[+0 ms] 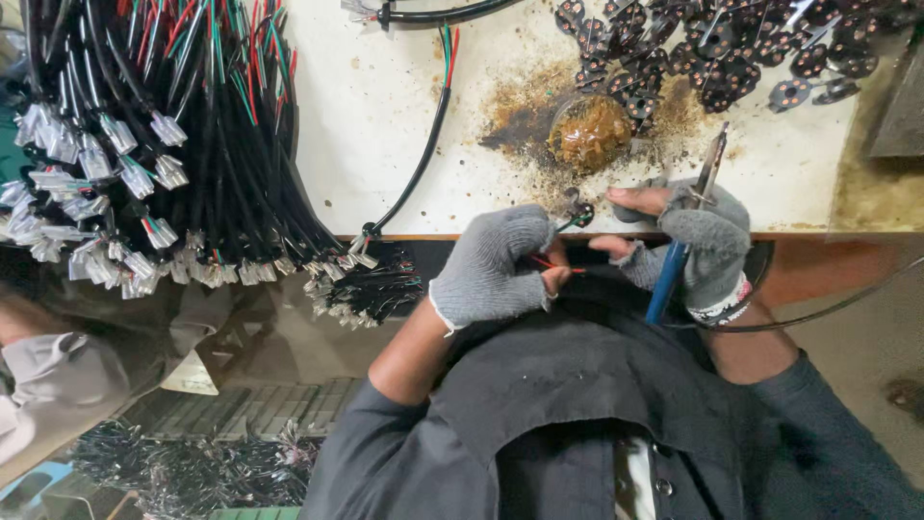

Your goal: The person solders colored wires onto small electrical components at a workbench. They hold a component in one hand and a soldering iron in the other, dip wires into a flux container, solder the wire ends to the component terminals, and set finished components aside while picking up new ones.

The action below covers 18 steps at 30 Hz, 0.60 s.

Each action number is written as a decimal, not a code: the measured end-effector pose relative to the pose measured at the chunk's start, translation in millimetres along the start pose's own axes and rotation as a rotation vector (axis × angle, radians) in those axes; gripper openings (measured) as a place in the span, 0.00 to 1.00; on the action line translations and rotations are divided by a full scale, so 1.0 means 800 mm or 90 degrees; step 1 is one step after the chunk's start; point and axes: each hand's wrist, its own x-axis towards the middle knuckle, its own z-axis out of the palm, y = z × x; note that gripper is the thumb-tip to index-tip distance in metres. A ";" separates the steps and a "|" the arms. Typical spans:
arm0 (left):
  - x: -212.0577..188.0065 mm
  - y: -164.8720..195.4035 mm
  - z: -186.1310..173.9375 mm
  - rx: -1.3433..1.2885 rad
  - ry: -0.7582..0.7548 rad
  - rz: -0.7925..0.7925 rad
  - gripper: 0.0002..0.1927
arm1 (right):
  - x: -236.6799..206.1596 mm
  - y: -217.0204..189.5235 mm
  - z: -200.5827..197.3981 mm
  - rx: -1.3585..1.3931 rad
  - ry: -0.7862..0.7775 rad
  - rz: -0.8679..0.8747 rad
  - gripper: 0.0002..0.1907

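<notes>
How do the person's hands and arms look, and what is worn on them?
Both hands wear grey knitted gloves with cut-off fingertips. The left hand glove is plain grey; the right hand glove has a white patterned cuff. Both arms have dark grey sleeves, pushed up.

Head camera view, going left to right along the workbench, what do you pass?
Big bundle of black cables with white plug connectors → left hand in a grey knit glove → round brown flux-stained pot → right hand in a grey fingerless glove, holding a blue-handled soldering iron.
</notes>
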 end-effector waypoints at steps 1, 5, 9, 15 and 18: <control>0.001 -0.001 0.004 -0.016 -0.010 0.007 0.08 | -0.004 0.002 0.001 0.039 -0.001 0.020 0.18; 0.011 0.001 0.026 -0.163 -0.070 -0.058 0.09 | -0.013 0.007 0.007 0.083 0.007 0.058 0.14; 0.008 0.012 0.021 0.121 0.015 0.065 0.11 | -0.003 0.004 -0.001 0.028 -0.011 0.056 0.12; 0.021 0.000 0.005 0.332 -0.010 0.095 0.11 | 0.023 -0.014 -0.004 -0.131 -0.115 0.007 0.10; 0.026 -0.011 0.016 0.306 0.127 0.079 0.11 | 0.024 -0.014 0.006 -0.138 -0.045 -0.013 0.11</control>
